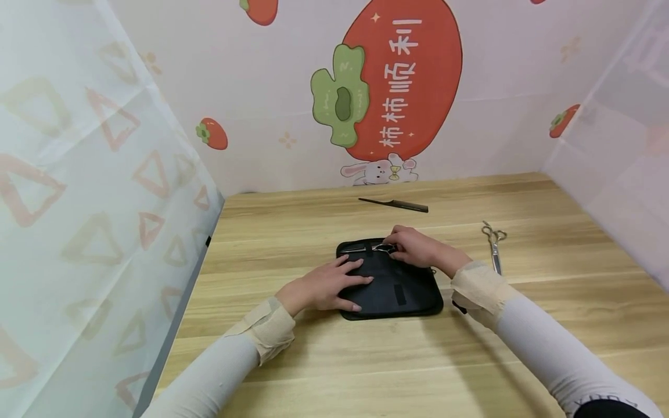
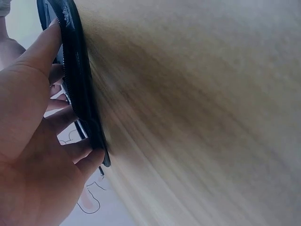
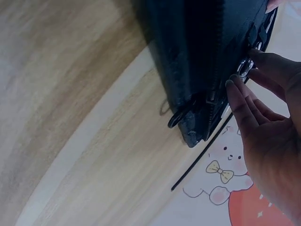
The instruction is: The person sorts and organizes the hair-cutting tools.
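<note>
A black zippered case (image 1: pixel 387 296) lies on the wooden table, its inner face up. Scissors (image 1: pixel 358 250) lie across its far part, blades pointing left and passing under a small black strap (image 1: pixel 368 248). My right hand (image 1: pixel 415 247) pinches the scissors at their finger rings; these show between thumb and fingers in the right wrist view. With fingers spread, my left hand (image 1: pixel 329 285) rests on the case's left side. In the left wrist view, its fingers lie over the zippered edge (image 2: pixel 70 61).
A dark tail comb (image 1: pixel 407 205) lies behind the case. To the right is a second pair of metal scissors (image 1: pixel 494 247), partly hidden by the right forearm. A zipper pull (image 3: pixel 181 113) hangs from the case's edge. Printed cloth walls (image 1: pixel 282 87) surround the table.
</note>
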`<action>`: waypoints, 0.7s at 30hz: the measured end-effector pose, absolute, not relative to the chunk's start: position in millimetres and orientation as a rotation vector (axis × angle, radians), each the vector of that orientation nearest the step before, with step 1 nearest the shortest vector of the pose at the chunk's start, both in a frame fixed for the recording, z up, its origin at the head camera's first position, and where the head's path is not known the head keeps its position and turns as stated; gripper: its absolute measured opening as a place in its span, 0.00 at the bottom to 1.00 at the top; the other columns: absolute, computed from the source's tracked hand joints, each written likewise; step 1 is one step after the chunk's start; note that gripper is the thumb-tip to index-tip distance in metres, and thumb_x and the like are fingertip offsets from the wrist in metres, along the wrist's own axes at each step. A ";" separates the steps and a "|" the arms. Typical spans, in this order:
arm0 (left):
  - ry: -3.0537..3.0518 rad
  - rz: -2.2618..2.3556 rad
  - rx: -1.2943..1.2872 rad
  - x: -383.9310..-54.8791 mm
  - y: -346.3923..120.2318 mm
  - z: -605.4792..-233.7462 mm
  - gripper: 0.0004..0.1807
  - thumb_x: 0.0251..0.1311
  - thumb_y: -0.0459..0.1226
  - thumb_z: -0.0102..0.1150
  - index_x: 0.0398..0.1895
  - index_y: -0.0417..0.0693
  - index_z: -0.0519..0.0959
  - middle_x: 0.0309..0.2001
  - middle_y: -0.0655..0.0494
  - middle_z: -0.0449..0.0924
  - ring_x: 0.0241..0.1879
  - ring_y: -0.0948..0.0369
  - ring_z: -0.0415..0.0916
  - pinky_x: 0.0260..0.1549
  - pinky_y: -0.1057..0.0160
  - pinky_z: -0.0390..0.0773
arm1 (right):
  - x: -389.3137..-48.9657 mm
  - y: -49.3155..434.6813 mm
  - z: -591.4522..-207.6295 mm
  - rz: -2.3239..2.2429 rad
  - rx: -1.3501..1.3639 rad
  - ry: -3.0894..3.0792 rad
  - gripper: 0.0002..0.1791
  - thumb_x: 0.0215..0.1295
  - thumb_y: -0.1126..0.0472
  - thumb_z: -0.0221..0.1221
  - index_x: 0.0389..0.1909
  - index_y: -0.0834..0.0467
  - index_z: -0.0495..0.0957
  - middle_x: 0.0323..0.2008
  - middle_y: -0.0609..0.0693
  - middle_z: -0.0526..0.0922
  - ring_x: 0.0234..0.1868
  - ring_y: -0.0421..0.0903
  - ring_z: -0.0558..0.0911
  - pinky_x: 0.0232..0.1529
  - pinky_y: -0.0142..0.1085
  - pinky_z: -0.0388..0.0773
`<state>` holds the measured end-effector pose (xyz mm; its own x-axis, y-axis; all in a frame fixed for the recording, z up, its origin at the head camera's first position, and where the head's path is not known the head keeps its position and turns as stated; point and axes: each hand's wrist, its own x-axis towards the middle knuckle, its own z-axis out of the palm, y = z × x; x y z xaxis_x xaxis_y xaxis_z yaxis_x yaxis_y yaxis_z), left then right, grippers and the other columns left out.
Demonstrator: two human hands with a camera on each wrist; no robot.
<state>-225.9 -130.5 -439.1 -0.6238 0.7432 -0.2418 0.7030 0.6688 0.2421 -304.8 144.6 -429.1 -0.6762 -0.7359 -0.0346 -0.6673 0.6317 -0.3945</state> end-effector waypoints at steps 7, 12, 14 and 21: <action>2.556 0.171 1.141 -226.7 -129.9 -439.1 0.38 0.68 0.62 0.57 0.79 0.68 0.63 0.82 0.47 0.48 0.79 0.38 0.43 0.76 0.44 0.51 | -305.6 143.8 -428.9 -0.514 -1.119 2.647 0.20 0.71 0.65 0.63 0.61 0.68 0.79 0.47 0.59 0.78 0.33 0.42 0.75 0.41 0.41 0.77; 2.550 0.157 1.126 -225.7 -128.1 -436.2 0.39 0.67 0.62 0.57 0.79 0.68 0.63 0.82 0.47 0.48 0.79 0.38 0.43 0.76 0.45 0.52 | -302.7 145.7 -428.3 -0.509 -1.087 2.646 0.20 0.71 0.65 0.63 0.61 0.68 0.79 0.48 0.60 0.78 0.33 0.42 0.76 0.42 0.42 0.78; 2.552 0.161 1.121 -225.5 -128.0 -435.7 0.39 0.67 0.62 0.58 0.79 0.68 0.63 0.82 0.47 0.48 0.79 0.38 0.43 0.76 0.45 0.53 | -301.9 146.6 -427.6 -0.524 -1.084 2.646 0.20 0.71 0.64 0.63 0.61 0.68 0.79 0.48 0.60 0.78 0.34 0.43 0.76 0.43 0.43 0.78; 2.553 0.161 1.113 -226.1 -128.3 -434.9 0.39 0.67 0.62 0.57 0.79 0.69 0.62 0.82 0.48 0.47 0.80 0.39 0.42 0.76 0.45 0.51 | -304.0 152.3 -425.0 -0.588 -1.098 2.656 0.21 0.70 0.65 0.63 0.60 0.69 0.78 0.47 0.61 0.80 0.38 0.46 0.80 0.45 0.46 0.80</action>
<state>-226.1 -128.3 -434.9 -0.6300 0.7276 -0.2713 0.6878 0.6851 0.2400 -304.0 152.3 -425.0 -0.7013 -0.7118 -0.0389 -0.6289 0.6434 -0.4365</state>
